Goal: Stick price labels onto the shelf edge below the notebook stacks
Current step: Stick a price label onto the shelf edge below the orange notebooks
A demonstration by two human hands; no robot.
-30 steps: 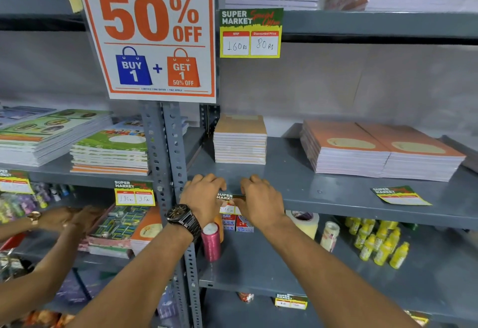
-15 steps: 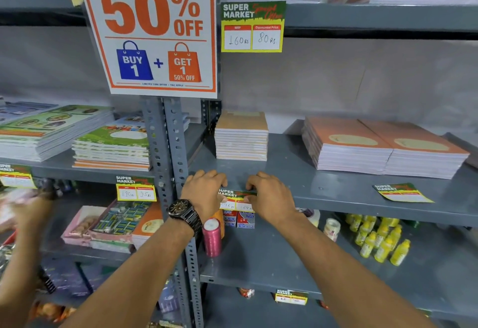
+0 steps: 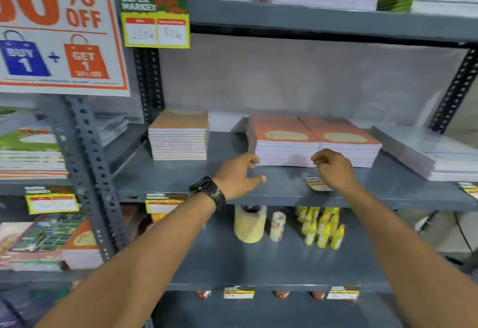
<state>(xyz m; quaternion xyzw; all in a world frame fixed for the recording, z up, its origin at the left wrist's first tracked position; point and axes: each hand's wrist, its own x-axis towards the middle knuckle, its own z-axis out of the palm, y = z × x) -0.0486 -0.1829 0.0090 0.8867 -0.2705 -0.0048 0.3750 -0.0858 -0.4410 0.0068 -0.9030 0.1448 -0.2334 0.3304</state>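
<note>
A price label (image 3: 165, 202) is stuck on the grey shelf edge (image 3: 274, 198) below the tan notebook stack (image 3: 179, 136). Two orange notebook stacks (image 3: 310, 141) sit side by side further right. A loose price label (image 3: 316, 184) lies flat on the shelf in front of them, partly under my right hand (image 3: 335, 171). That hand hovers over it with fingers curled and nothing visibly gripped. My left hand (image 3: 238, 176), with a black watch on the wrist, is over the shelf with fingers spread and holds nothing.
Another loose label (image 3: 469, 189) lies at the shelf's right end by a pale notebook stack (image 3: 426, 152). Tape rolls (image 3: 249, 224) and yellow bottles (image 3: 322, 228) stand on the shelf below. A 50% OFF poster (image 3: 59, 30) hangs on the left upright.
Both hands left the label now stuck under the tan stack and moved right, to in front of the orange stacks. The view shifted right too. The other person's arms are out of view.
</note>
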